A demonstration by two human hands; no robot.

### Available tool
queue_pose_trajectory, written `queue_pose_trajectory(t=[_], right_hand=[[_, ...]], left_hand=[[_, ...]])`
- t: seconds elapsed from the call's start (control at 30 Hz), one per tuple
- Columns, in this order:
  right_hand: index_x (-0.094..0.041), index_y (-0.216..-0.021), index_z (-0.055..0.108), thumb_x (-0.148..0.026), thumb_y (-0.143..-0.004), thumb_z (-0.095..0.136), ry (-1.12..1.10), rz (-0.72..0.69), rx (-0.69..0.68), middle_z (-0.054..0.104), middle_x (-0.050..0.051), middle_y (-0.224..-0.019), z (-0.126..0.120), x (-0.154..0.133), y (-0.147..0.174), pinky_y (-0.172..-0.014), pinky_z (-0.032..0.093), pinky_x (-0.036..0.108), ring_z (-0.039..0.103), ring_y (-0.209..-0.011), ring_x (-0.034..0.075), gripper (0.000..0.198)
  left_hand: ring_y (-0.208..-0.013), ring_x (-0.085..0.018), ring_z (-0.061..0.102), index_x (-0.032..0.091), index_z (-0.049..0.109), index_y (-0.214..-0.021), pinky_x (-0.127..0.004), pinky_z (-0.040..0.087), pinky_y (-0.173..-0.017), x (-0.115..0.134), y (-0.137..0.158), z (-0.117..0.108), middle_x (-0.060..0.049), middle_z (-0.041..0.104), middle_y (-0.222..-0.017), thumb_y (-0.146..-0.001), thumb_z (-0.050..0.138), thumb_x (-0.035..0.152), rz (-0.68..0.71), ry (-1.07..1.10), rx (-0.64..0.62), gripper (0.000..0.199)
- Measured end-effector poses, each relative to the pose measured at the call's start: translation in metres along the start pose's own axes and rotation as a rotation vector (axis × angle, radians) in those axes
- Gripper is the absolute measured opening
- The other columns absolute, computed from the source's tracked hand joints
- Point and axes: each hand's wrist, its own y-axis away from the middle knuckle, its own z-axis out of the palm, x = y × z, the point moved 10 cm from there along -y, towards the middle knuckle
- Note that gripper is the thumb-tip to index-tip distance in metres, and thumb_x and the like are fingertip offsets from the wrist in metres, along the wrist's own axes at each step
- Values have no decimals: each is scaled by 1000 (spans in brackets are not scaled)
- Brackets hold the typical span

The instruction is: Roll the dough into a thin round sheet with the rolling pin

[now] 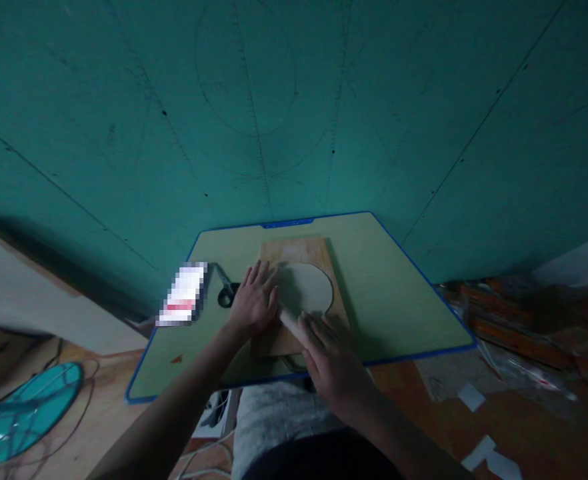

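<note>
A pale, thin, rounded sheet [306, 288] lies on a wooden board [294, 250]. Along its near left side runs a pale, rod-like strip [290, 321]; whether it is the sheet's rolled edge or a separate stick, I cannot tell. My left hand [255, 301] lies palm down at the strip's upper left end, fingers stretched out over the sheet's left side. On the strip's lower right end rests my right hand [327, 357], its fingers extended. Just left of my left hand lie scissors [227, 291] with dark handles.
The board sits on a pale green folding table [394, 293] with a blue rim, against a green wall [294, 133]. A blurred-out white item [184, 293] and a small orange scrap [177, 359] lie at left. Paper scraps [471, 397] and a turquoise round base [34, 407] are on the floor.
</note>
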Motion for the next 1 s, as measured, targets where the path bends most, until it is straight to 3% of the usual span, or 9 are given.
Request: queue_pose_trajectory(t=[0.17,0.27,0.43,0.57,0.67,0.8,0.9,1.0], right_hand=[[-10,-151,43,-4,-90,42,-3,-109,7,53,15,-150,5,-31,1,-115,44,44,50,-138,25,61],[-15,-147,49,-7,-92,47,21,-102,11,55,11,-148,5,-30,-1,-117,41,47,48,-139,26,56],[-12,-146,49,-16,-96,51,78,-6,20,56,14,-146,-4,-1,-3,-118,37,56,44,-142,32,51],[-7,-142,53,-27,-100,47,169,76,107,51,22,-149,-16,31,3,-116,33,63,37,-146,37,47],[-10,-148,46,-29,-103,39,183,130,123,47,20,-153,-19,52,4,-117,30,63,32,-148,34,49],[-13,-145,52,-30,-104,30,166,235,117,53,18,-149,-21,83,-1,-117,32,62,36,-147,32,49],[-13,-143,54,-28,-104,29,174,277,151,55,18,-146,-27,94,-2,-118,30,62,36,-147,31,49],[-13,-147,49,-28,-104,31,162,223,142,52,18,-150,-22,79,1,-118,31,61,33,-148,30,49]], left_hand=[[-152,-33,23,14,49,-145,-59,32,-118,-20,40,-4,-15,43,-157,-103,28,30,25,56,50,50],[-152,-34,23,12,49,-145,-59,32,-118,-22,45,-7,-17,43,-156,-103,28,29,21,33,73,50],[-149,-36,30,10,52,-144,-59,30,-118,-2,11,-5,-18,50,-151,-102,30,30,6,-38,-3,51],[-147,-34,35,19,60,-138,-60,29,-118,20,-23,-1,-11,54,-149,-102,32,29,2,-67,-30,47],[-146,-34,37,22,62,-137,-59,29,-118,30,-43,3,-10,56,-148,-102,34,31,-16,-69,-24,46],[-144,-35,40,16,55,-143,-59,28,-117,40,-64,8,-16,56,-146,-102,34,34,-40,-62,-10,49],[-145,-33,40,16,55,-143,-55,30,-117,49,-70,8,-16,55,-148,-103,32,35,-12,-46,2,49],[-145,-32,39,18,57,-141,-51,31,-118,47,-55,4,-12,55,-148,-103,32,36,25,-33,4,48]])
